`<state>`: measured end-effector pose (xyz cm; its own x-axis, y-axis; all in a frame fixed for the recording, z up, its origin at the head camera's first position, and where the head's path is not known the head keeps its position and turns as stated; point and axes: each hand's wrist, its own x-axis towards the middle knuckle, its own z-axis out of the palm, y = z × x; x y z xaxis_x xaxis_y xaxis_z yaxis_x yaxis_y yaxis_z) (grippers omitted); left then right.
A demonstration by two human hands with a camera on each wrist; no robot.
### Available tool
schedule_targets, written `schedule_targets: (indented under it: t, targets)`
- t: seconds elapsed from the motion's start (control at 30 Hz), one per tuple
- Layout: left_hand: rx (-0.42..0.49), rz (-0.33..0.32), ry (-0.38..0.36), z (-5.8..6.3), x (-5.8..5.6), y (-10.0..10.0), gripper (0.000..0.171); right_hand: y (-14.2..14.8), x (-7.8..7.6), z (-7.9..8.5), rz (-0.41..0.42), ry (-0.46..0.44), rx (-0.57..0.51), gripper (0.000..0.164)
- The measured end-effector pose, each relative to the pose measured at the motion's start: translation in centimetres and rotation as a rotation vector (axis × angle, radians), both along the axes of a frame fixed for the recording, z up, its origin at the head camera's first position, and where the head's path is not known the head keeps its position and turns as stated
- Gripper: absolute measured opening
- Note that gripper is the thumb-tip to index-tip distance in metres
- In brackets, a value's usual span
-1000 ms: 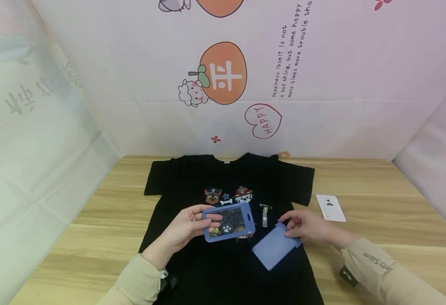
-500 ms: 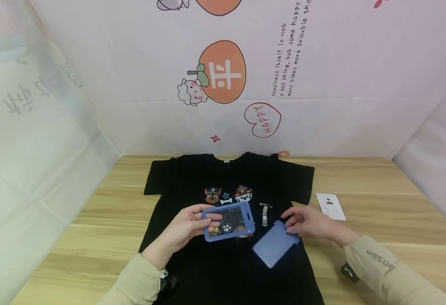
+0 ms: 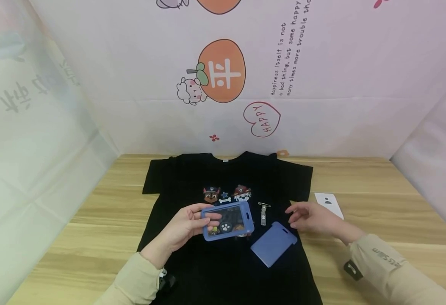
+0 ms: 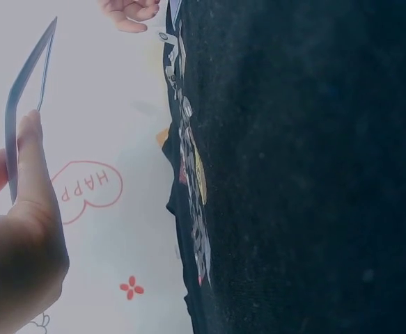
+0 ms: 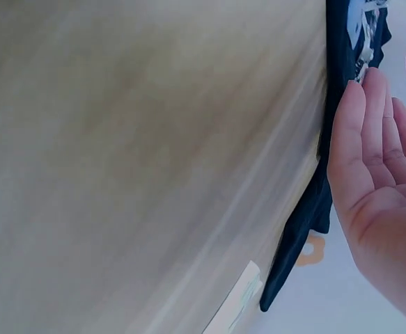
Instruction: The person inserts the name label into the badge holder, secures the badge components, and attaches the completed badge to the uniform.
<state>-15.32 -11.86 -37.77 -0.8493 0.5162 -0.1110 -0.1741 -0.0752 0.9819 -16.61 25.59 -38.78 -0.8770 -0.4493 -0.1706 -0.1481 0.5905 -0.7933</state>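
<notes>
My left hand [image 3: 182, 227] pinches a blue badge-holder frame [image 3: 250, 226] with a clear window, raised above a black T-shirt [image 3: 192, 271]. In the left wrist view the badge-holder frame [image 4: 20, 90] appears edge-on between thumb and fingers. A flat blue badge-holder back [image 3: 272, 246] with a slot at one end lies on the shirt's right side. My right hand [image 3: 316, 220] hovers just beyond it, holding nothing, its fingers loosely bent. The right wrist view shows that hand [image 5: 391, 174] with fingers extended.
A pin with a clip strap [image 3: 263, 215] lies on the shirt between the hands. On the wooden table [image 3: 367, 190], a white card [image 3: 331, 205] with a printed figure sits right of the shirt, partly behind my right hand. A printed curtain [image 3: 322, 127] stands behind.
My right hand has let go of the blue back piece, leaving it on the shirt, and shifted slightly up and right toward the card. My left hand keeps its hold on the frame.
</notes>
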Motion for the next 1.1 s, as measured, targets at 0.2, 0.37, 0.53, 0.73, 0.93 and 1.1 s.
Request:
schedule_targets:
  t: [0.2, 0.37, 0.53, 0.73, 0.93, 1.1]
  targets:
    - [-0.01, 0.007, -0.009, 0.1, 0.0, 0.0, 0.049, 0.7, -0.1, 0.2, -0.003, 0.046, -0.006, 0.041]
    - [-0.014, 0.006, -0.006, 0.2, 0.0, 0.1, 0.048, 1.5, -0.2, 0.6, -0.021, 0.072, -0.004, 0.041]
    - [-0.015, 0.006, -0.008, 0.2, 0.0, 0.2, 0.047, 2.7, -0.5, 0.9, -0.033, 0.098, -0.01, 0.044]
    - [-0.006, 0.002, -0.013, 0.1, 0.0, 0.2, 0.047, 3.8, -0.7, 1.7, -0.067, 0.098, 0.012, 0.044]
    - [0.0, 0.005, -0.019, 0.2, 0.0, 0.1, 0.048, 4.8, -0.9, 2.8, -0.096, 0.093, 0.02, 0.047]
    - [0.004, -0.002, -0.014, 0.2, 0.1, 0.0, 0.048, 5.4, -1.3, 3.2, -0.109, 0.129, 0.061, 0.046]
